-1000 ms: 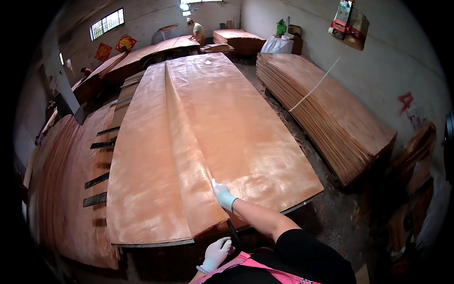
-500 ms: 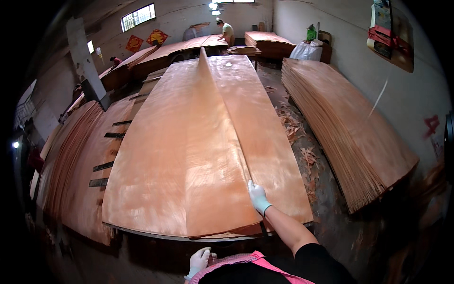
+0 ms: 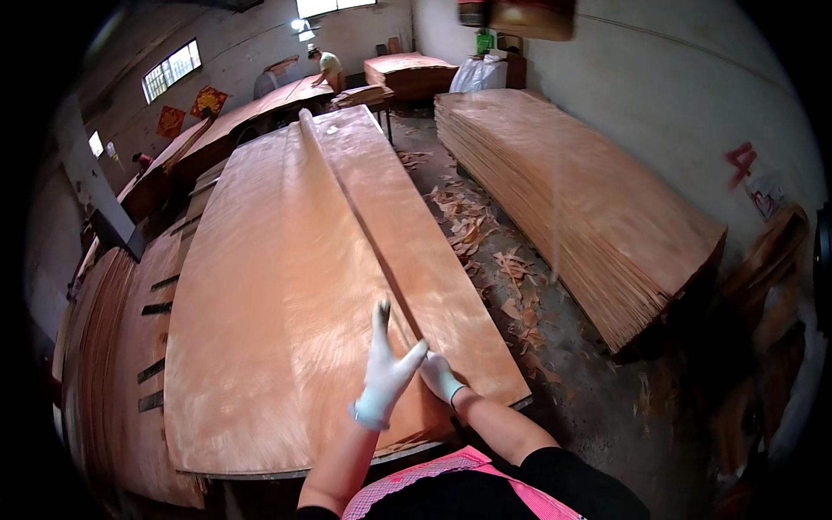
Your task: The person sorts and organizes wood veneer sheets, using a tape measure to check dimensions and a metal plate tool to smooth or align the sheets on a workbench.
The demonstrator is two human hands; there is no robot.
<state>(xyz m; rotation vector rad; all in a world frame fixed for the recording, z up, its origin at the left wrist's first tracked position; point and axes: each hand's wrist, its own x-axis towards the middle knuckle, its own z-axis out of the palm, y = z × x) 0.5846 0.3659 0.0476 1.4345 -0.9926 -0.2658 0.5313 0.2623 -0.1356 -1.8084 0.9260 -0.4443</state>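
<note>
Head view | left hand [image 3: 384, 374] fingers spread above veneer sheet [image 3: 286, 286] | right hand [image 3: 440, 377] fingers pressed flat on it

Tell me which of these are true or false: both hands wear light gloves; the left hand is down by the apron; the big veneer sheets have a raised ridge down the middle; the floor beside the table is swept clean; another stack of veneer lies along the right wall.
1. Both hands wear light gloves. True: left hand, right hand.
2. The left hand is by the pink apron. False: it is raised over the veneer sheets, fingers spread.
3. The sheets have a raised ridge. True.
4. The floor is clean. False: veneer scraps litter it.
5. A veneer stack lies along the right wall. True.
</note>
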